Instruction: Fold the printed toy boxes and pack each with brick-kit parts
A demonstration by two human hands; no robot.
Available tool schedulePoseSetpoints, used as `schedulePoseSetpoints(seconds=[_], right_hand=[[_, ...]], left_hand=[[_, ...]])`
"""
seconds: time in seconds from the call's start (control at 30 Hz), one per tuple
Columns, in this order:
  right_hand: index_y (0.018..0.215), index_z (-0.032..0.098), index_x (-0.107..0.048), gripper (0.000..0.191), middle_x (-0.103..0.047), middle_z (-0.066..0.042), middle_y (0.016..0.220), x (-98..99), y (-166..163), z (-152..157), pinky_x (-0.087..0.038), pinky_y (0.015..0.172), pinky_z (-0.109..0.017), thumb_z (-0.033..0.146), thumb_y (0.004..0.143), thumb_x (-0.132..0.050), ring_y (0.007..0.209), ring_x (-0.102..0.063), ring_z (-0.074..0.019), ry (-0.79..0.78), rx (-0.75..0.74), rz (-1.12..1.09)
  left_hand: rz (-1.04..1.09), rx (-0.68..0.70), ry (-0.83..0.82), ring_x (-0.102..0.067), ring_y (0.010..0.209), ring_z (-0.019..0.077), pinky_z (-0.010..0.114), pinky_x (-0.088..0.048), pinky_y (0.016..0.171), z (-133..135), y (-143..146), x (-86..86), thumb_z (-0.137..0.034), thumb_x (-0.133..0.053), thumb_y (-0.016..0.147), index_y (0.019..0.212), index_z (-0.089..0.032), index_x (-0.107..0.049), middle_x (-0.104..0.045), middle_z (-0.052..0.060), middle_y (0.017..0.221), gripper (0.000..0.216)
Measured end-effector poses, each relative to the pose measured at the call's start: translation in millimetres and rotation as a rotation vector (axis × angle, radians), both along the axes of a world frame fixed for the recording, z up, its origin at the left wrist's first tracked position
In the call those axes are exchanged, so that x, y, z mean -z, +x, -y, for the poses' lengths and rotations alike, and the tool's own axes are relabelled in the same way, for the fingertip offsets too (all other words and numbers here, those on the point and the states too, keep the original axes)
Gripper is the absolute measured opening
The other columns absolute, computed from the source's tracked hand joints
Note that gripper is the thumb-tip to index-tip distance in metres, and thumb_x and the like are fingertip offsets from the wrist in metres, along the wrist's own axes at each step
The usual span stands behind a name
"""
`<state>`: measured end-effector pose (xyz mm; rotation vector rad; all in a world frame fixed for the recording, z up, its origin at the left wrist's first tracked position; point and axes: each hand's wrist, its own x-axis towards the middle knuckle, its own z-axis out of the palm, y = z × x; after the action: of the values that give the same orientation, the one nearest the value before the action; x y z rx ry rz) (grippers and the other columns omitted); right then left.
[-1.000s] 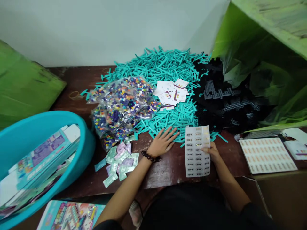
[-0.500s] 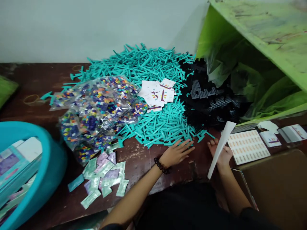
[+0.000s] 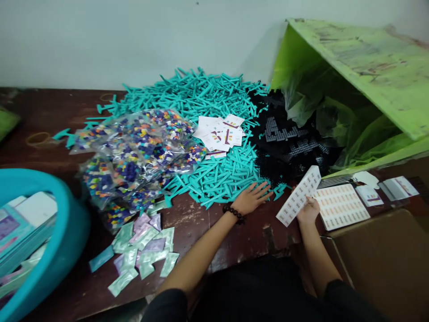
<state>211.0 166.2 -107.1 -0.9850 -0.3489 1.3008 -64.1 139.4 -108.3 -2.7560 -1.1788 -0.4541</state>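
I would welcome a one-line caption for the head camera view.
Right hand holds a printed sheet; left hand touches teal plastic pieces.

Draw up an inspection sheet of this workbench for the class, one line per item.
Surface: scuffed dark wooden tabletop.
Job's things: right hand holds a printed label sheet; left hand rests flat at the edge of a teal plastic pile.
Clutter: bags of coloured pieces, foil sachets, black plastic frames.
Grippers: none, two bare hands.
Cables: nothing seen.
Surroundings: blue tub, green board, cardboard box.
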Motion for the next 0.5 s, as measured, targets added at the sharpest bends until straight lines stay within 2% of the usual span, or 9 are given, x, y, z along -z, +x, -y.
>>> schedulePoseSetpoints(seconds=[0.17, 0.27, 0.3, 0.37, 0.47, 0.5], right_hand=[[0.108, 0.023, -0.067, 0.05, -0.078, 0.002, 0.096, 4.6, -4, -8, -0.062, 0.088, -0.041, 0.024, 0.058, -0.061, 0.098, -0.075, -0.0236, 0.054, 0.055, 0.065], [0.1, 0.023, -0.069, 0.043, -0.078, 0.004, 0.088, 2.2, -4, -3, -0.063, 0.079, -0.036, 0.026, 0.057, -0.061, 0.084, -0.076, -0.0212, 0.063, 0.045, 0.101], [0.095, 0.023, -0.069, 0.04, -0.078, 0.004, 0.083, 0.7, -3, 1, -0.064, 0.074, -0.035, 0.026, 0.056, -0.062, 0.077, -0.075, -0.0204, 0.057, 0.025, 0.113], [0.088, 0.02, -0.07, 0.033, -0.077, 0.002, 0.075, -3.4, -4, 9, -0.063, 0.063, -0.034, 0.025, 0.056, -0.067, 0.063, -0.073, -0.0201, 0.033, -0.043, 0.142], [0.085, 0.015, -0.073, 0.03, -0.079, -0.004, 0.074, -12.0, -10, 21, -0.061, 0.054, -0.033, 0.024, 0.057, -0.078, 0.056, -0.072, -0.0218, 0.005, -0.169, 0.193], [0.086, 0.015, -0.074, 0.031, -0.08, -0.005, 0.075, -15.3, -15, 24, -0.061, 0.053, -0.032, 0.023, 0.057, -0.081, 0.056, -0.073, -0.0224, 0.003, -0.208, 0.208]], left_hand=[[0.045, -0.003, -0.017, -0.029, 0.156, 0.0247, 0.044, -0.027, 0.125, 27, 11, -3.5, -0.051, -0.047, 0.105, 0.16, -0.022, -0.038, -0.039, 0.009, 0.166, 0.063], [0.194, 0.016, -0.174, -0.024, 0.158, 0.0252, 0.048, -0.022, 0.127, 56, 22, -14.2, -0.044, -0.039, 0.108, 0.161, -0.016, -0.033, -0.037, 0.011, 0.167, 0.06], [0.28, 0.001, -0.259, -0.023, 0.158, 0.0266, 0.05, -0.021, 0.127, 66, 24, -19.0, -0.042, -0.038, 0.108, 0.162, -0.015, -0.032, -0.038, 0.012, 0.167, 0.06], [0.532, -0.001, -0.467, -0.028, 0.156, 0.0307, 0.054, -0.023, 0.126, 85, 27, -28.5, -0.05, -0.043, 0.105, 0.162, -0.016, -0.031, -0.041, 0.015, 0.164, 0.067], [1.095, 0.047, -0.777, -0.047, 0.144, 0.0312, 0.05, -0.037, 0.12, 108, 28, -38.0, -0.065, -0.051, 0.098, 0.16, -0.02, -0.034, -0.05, 0.018, 0.156, 0.079], [1.278, 0.016, -0.843, -0.055, 0.137, 0.0298, 0.047, -0.043, 0.115, 114, 29, -39.2, -0.065, -0.055, 0.096, 0.157, -0.021, -0.038, -0.056, 0.017, 0.15, 0.078]])
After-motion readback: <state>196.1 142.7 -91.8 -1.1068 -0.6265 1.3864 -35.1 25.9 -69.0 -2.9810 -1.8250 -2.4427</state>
